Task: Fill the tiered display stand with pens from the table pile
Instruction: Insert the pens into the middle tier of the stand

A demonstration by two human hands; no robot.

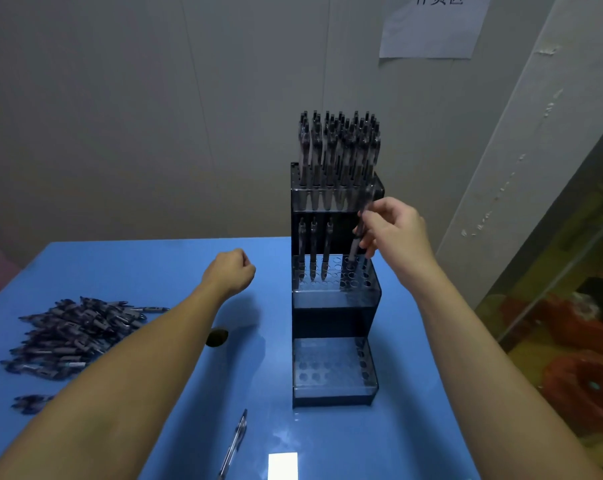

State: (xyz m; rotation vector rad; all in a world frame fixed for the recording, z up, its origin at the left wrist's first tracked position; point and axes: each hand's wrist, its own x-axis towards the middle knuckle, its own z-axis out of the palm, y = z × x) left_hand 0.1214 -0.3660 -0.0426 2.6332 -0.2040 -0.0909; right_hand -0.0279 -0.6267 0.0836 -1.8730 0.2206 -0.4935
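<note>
Dozens of dark pens lie heaped in the pile [75, 336] at the left edge of the frame on the blue table [175, 258], with a small stray cluster [32, 402] just below it and one loose pen [234, 445] lying near the bottom centre beside a white card [282, 465]. Moving right, the left hand [229, 271] hangs above the table in a closed fist; it seems to hold nothing, though its palm side is hidden. At centre stands the tiered display stand [334, 306]: its top tier is packed with upright pens, its middle tier holds three pens in the back row on the left with most holes open, and its bottom tier shows only empty holes. Further right, the right hand [393, 230] pinches a pen [357, 237] between thumb and fingertips near the upper barrel, its tip down at a hole on the right of the middle tier; whether it is seated cannot be told. Such pens are probably light, stiff and a little slick in smooth plastic, so a pinch high on the barrel leaves the tip free to find a hole. Top right, a paper sheet [435, 26] is stuck to the wall.
</note>
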